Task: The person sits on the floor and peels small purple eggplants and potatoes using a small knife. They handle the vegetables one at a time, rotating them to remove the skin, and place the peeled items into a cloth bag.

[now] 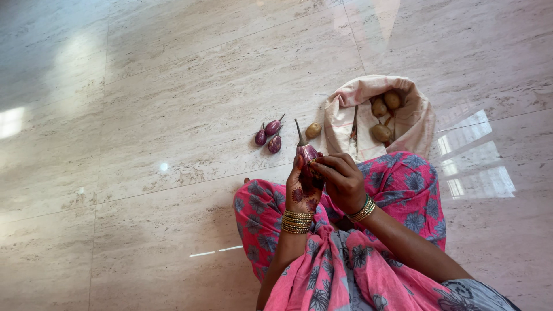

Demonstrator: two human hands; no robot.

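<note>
Pink floral garment, gold bangles

Grey-blue flowers cover the pink cloth [357, 270]; stacked bangles [296, 222] ring both wrists; dark henna pattern marks one palm.

You have one view only, from a camera worn on your head. It looks steeply down from above at your lap and the marble floor [144, 115] beyond, with your hands close below, right of centre.

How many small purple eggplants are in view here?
4. Three lie together on the floor: eggplants at and. A fourth eggplant is held between the left hand and right hand. The cloth bag may hide more.
</note>
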